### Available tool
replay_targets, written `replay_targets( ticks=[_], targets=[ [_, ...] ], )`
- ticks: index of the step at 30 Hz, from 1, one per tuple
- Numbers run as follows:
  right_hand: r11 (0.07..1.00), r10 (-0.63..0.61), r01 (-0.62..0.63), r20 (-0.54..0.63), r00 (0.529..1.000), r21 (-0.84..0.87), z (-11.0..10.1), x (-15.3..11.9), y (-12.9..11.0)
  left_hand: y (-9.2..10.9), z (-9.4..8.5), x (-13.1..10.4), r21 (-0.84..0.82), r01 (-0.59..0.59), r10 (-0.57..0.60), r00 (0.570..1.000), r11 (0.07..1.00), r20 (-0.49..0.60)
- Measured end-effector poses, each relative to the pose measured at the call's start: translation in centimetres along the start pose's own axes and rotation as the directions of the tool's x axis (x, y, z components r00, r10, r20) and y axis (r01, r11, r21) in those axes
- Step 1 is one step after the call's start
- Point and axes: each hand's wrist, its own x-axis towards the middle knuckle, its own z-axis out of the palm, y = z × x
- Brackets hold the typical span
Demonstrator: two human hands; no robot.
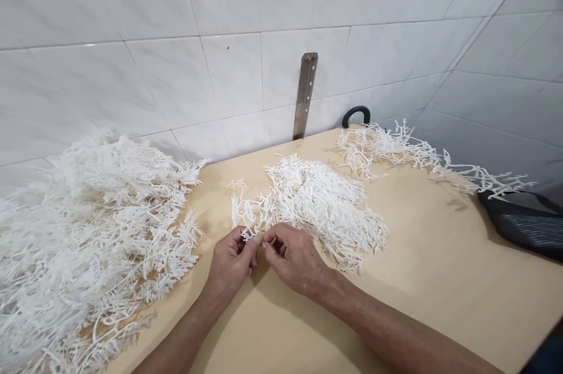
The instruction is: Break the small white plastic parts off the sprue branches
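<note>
My left hand is closed on a white branched plastic sprig, whose forked twigs stick out beyond the fingers. My right hand meets it with thumb and forefinger pinched together, at the left thumb's tip. What lies in that pinch is too small to make out. Just behind both hands, a heap of small white loose pieces covers the middle of the table. A big pile of white branched sprigs fills the left side.
More white branching stems lie along the table's back right edge. A black curved handle rises behind them, and a black bag-like item sits at the right edge. A slotted metal bracket stands against the tiled wall.
</note>
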Motion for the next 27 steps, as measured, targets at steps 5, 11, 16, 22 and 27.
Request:
replay_targets(
  ticks=[5,11,16,22,27],
  targets=[
    [0.985,0.102,-0.113,0.09,0.991,0.131,-0.3,0.1,-0.1,-0.1,0.0,0.0,0.039,-0.029,0.028,1.0,0.999,0.008],
    [0.933,0.221,-0.269,0.21,0.952,0.238,-0.4,0.1,0.2,-0.4,0.1,0.0,0.048,-0.079,0.08,0.997,0.996,-0.01],
    [0.911,0.259,-0.32,0.244,0.935,0.261,-0.2,0.0,0.8,-0.7,0.0,0.0,0.079,-0.083,0.084,0.996,0.993,-0.01],
    [0.886,0.299,-0.369,0.265,0.917,0.28,0.0,-0.2,1.0,-0.5,0.0,-0.1,0.071,-0.066,0.065,0.998,0.995,0.011],
    [0.872,0.315,-0.392,0.277,0.908,0.293,-0.1,-0.1,0.8,-0.6,0.0,-0.1,0.078,-0.056,0.055,0.998,0.995,0.014]
  ],
)
